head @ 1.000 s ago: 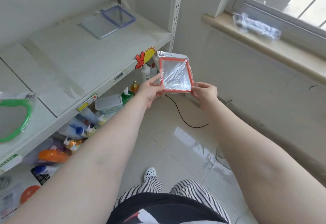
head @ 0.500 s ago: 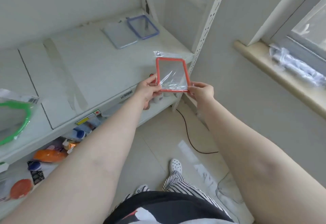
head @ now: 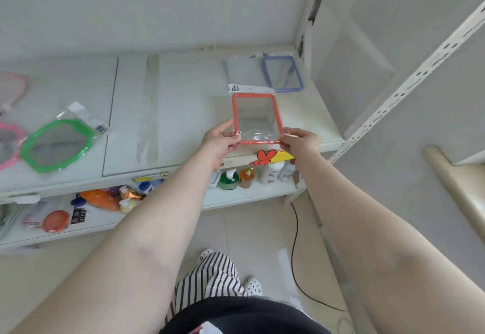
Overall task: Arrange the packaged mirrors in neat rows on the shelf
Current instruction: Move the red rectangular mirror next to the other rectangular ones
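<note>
Orange-framed packaged mirror (head: 257,118) pinched at its 2 lower corners by left hand (head: 220,141) and right hand (head: 299,142), held above the shelf (head: 183,113) front edge, near the right corner. Could slip from the slick wrap, or land crooked against the blue-framed packaged mirror (head: 283,73) at the back right corner.

You have one head-worn wide-angle view, looking forward and down from above the white shelf (head: 183,102). Your forearms reach in from the bottom edge, the floor (head: 252,231) lies below, and no second view overlaps it.
</note>
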